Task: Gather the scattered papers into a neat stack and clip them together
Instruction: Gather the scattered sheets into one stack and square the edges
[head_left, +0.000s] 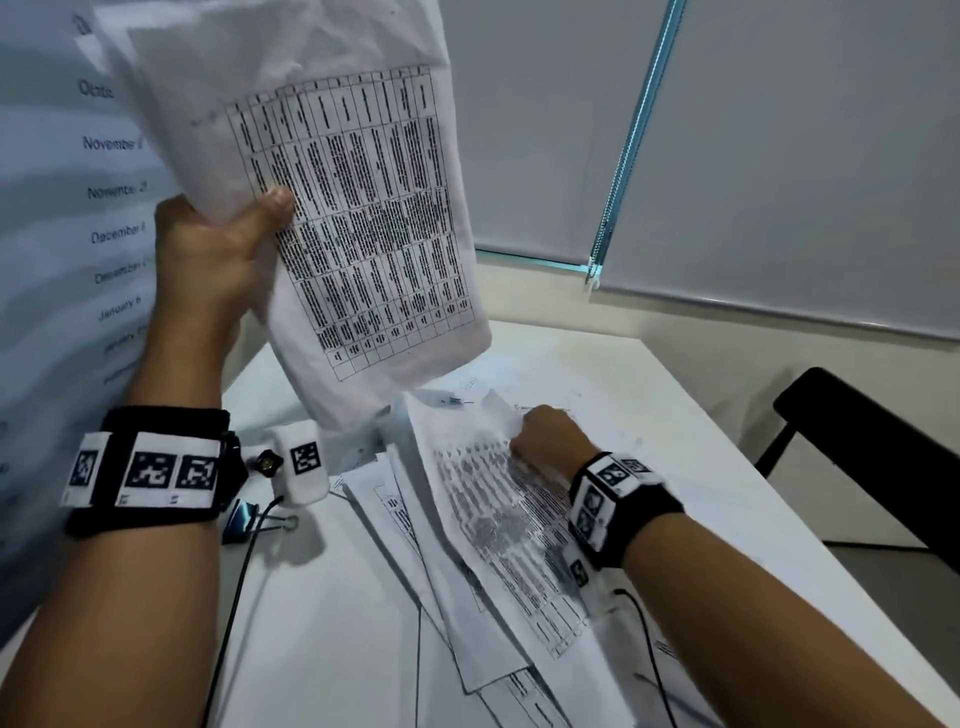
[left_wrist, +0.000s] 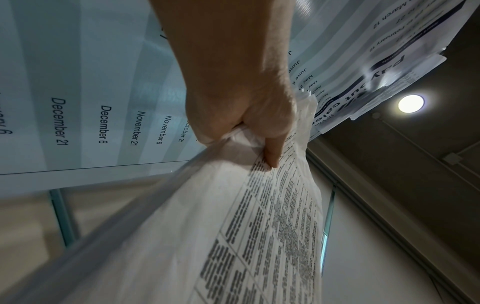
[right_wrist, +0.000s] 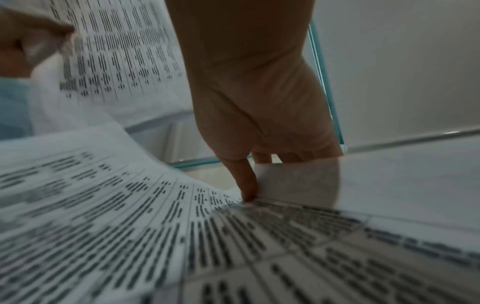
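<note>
My left hand is raised high on the left and grips a bundle of printed sheets by one edge; the sheets hang down, a table of text facing me. The left wrist view shows the same fist clenched round the crumpled paper edge. Lower right, my right hand pinches the far edge of a printed sheet lying on top of several loose papers fanned over the white table. In the right wrist view a finger presses at that sheet's lifted edge.
A blue binder clip lies on the table under my left wrist, beside a thin black cable. A black chair stands at the table's right side. Roller blinds cover the wall behind. A calendar poster hangs at left.
</note>
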